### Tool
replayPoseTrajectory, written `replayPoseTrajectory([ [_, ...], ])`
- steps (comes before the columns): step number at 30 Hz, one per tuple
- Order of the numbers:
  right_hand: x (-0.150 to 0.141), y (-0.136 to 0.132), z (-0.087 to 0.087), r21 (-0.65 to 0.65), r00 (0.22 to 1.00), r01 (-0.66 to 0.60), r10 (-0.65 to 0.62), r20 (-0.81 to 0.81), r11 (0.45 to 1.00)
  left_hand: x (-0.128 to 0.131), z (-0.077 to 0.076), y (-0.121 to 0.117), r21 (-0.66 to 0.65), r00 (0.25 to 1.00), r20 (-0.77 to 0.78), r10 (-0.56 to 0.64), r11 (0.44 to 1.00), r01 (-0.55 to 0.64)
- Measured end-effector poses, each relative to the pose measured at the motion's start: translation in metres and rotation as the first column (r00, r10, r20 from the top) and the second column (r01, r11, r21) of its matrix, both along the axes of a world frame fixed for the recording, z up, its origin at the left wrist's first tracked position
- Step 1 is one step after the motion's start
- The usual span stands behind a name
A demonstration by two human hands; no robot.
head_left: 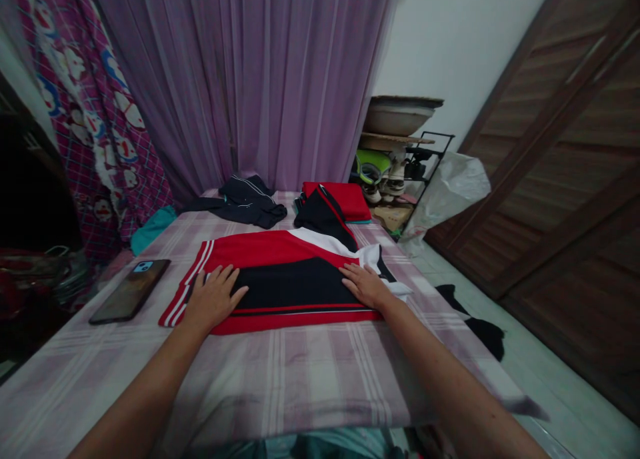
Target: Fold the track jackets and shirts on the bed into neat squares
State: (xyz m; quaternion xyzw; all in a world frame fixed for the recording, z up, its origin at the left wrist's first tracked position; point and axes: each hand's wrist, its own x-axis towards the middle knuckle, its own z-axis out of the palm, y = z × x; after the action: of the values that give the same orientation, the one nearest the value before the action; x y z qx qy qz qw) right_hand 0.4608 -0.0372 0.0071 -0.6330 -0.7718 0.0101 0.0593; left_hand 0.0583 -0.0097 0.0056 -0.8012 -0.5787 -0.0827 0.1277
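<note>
A red, black and white garment (285,279) is lying spread flat across the middle of a bed, on a pale purple plaid sheet (300,372), with its striped red-and-white edge pointing toward the left and a white part bunching at its right end. The left hand (213,298) is pressing palm-down on the garment's left portion, fingers spread wide and flat, gripping nothing. The right hand (364,284) is resting palm-down on the garment's right portion, where the black panel is meeting the white cloth, its fingers likewise lying open and flat rather than closing around anything. Both forearms are reaching in from the bottom of the view. Just left of the garment, apart from it, a dark phone (131,290) is lying face-up on the sheet. Farther back on the bed, a dark crumpled piece of clothing (245,200) is sitting near the curtain, and beside it to the right a folded red cloth (345,199) is lying with a black-and-red item (323,218) draping over its front edge, touching the far end of the spread garment. A sheer purple curtain (260,79) is hanging behind the bed, and a patterned pink cloth (95,119) is hanging at the left. To the right, a metal rack (425,156) is holding shoes and a basin, a dark cloth (475,319) is lying on the floor, and a brown wooden wardrobe (565,166) is lining the wall.
</note>
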Motion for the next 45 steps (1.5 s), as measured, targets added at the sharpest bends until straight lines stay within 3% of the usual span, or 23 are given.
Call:
replayPoseTrajectory([
  [4,-0.023,-0.009,0.006,0.155,0.994,0.074,-0.060,-0.093,0.985,0.000,-0.002,0.000,0.018,1.000,0.011,-0.012,1.000,0.011],
  [8,-0.055,-0.026,0.001,0.111,0.979,-0.148,0.161,-0.123,0.983,0.000,-0.002,0.000,0.017,1.000,0.016,-0.002,1.000,0.002],
  [10,-0.049,-0.035,-0.006,0.065,0.981,-0.169,0.174,-0.084,0.983,0.000,-0.001,0.000,0.014,1.000,0.003,0.005,1.000,-0.005],
  [17,0.021,-0.049,-0.016,0.108,0.999,-0.009,0.006,0.032,0.994,0.002,-0.001,0.000,0.016,1.000,-0.008,0.007,1.000,-0.007],
  [21,0.002,-0.046,-0.008,0.203,0.996,0.083,-0.084,-0.003,0.976,0.003,0.000,-0.002,0.018,1.000,-0.014,0.008,1.000,-0.008],
  [24,-0.026,-0.046,-0.005,0.269,0.999,0.022,-0.010,-0.043,0.963,0.003,0.000,-0.003,0.017,1.000,-0.002,0.003,1.000,-0.003],
  [27,-0.037,-0.047,-0.010,0.180,0.996,-0.086,0.092,-0.022,0.980,0.003,-0.001,-0.003,0.017,1.000,0.009,0.001,1.000,-0.001],
  [30,-0.026,-0.045,-0.012,0.094,1.000,-0.017,0.017,-0.001,0.995,0.003,-0.003,-0.003,0.018,1.000,0.004,0.012,1.000,-0.012],
  [34,-0.019,-0.029,0.015,-0.030,0.994,0.102,-0.100,0.040,0.994,0.003,-0.004,-0.002,0.028,1.000,-0.003,0.020,0.999,-0.020],
  [36,-0.035,-0.016,0.036,-0.012,0.992,0.122,-0.122,0.028,0.992,0.003,-0.005,-0.002,0.036,1.000,0.000,0.013,0.999,-0.013],
  [39,-0.081,0.003,0.052,0.137,0.995,0.058,-0.046,-0.089,0.989,0.003,-0.005,-0.003,0.036,1.000,-0.005,0.011,0.999,-0.011],
  [42,-0.126,0.018,0.040,0.196,0.976,-0.140,0.169,-0.137,0.970,0.003,-0.004,-0.003,0.030,1.000,-0.012,0.016,0.999,-0.016],
  [45,-0.136,0.029,0.016,0.075,0.953,-0.280,0.287,-0.100,0.957,0.004,-0.003,-0.004,0.025,1.000,0.000,0.022,0.999,-0.022],
])
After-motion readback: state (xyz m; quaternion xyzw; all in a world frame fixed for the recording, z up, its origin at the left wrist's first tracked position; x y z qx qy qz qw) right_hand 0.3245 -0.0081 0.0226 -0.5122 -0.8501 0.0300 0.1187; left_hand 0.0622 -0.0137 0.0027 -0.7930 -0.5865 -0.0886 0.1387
